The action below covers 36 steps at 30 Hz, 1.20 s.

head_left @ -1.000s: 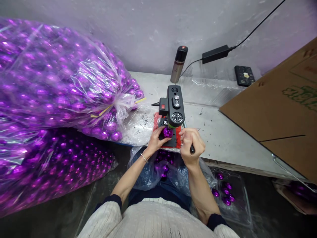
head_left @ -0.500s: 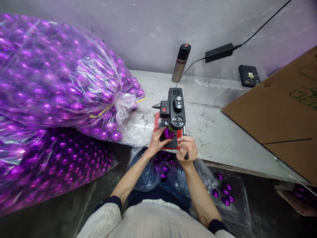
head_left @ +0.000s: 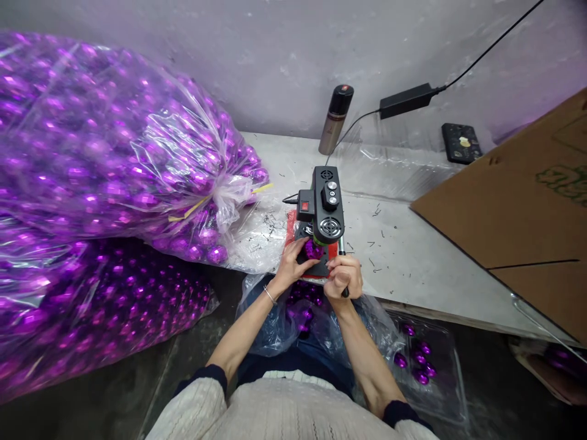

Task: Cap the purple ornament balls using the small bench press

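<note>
A small black bench drill press (head_left: 328,201) with a red switch stands on the table. Under its head sits a shiny purple bauble (head_left: 313,249), gripped from the left between the thumb and fingers of my left hand (head_left: 292,264). My right hand (head_left: 343,275) is wrapped around the black-ended lever (head_left: 341,245) on the machine's right side. The drill's tip is hidden beneath the head. More purple baubles (head_left: 302,311) lie in an open clear plastic bag (head_left: 270,327) on my lap.
Big tied bags of purple baubles (head_left: 101,146) fill the left. A spray can (head_left: 336,119), a power adapter (head_left: 406,101) and a black phone-like slab (head_left: 461,143) are at the back. A cardboard box (head_left: 513,208) stands right. Dark shavings (head_left: 376,211) dot the table; a clear tray (head_left: 435,391) sits below.
My right hand has shifted slightly to the left with the lever. My left hand stays on the bauble, and the whole view has moved very slightly.
</note>
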{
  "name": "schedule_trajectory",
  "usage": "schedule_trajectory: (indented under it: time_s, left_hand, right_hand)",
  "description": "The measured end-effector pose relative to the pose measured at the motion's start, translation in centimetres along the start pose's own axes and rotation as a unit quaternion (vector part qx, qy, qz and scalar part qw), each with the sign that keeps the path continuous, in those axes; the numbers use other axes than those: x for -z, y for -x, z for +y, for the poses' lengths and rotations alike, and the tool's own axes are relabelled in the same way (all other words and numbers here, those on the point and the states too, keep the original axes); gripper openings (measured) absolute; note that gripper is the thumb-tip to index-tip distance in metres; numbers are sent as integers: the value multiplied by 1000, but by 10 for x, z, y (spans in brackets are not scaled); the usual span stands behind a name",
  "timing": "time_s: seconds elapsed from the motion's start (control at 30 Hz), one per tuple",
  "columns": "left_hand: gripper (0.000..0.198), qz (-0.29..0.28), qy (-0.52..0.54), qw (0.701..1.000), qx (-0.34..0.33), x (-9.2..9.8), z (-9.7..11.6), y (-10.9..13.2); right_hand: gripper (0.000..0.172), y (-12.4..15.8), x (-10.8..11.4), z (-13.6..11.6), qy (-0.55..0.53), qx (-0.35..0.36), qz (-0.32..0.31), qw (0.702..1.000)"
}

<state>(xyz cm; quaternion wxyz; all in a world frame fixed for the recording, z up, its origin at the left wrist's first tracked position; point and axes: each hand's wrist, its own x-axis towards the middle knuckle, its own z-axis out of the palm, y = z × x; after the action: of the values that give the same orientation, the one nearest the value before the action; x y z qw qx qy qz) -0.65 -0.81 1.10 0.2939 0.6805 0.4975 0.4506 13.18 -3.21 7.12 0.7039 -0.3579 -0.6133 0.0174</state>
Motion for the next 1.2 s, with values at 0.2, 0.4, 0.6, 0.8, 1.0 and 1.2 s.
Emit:
schedule_trajectory:
  time_s: [0.2,0.4,0.6,0.8,1.0,1.2]
  left_hand:
    - [64,1,6,1000,-4,0,-3,-3]
    - [64,-1,5,1000,-16,0,-4,-4]
    - [64,-3,6,1000,-18,1,-3,-5]
    - [64,-1,5,1000,-22,1,-3,-6]
    - [64,7,-15,998,-55,0,-6,-6]
    - [63,15,-31,997,-73,-1,-9,-5]
  right_hand:
    - [31,2,-2,2,-11,-12,-2,1000]
    - [30,1,-3,3,-17,-9,2,1000]
    - [31,0,-5,3,-15,2,12,1000]
    - [32,-6,-2,-1,-9,14,-2,1000]
    - [31,-35,7,-23,36,-21,-38,998]
    - [30,-29,6,-21,36,-15,-37,999]
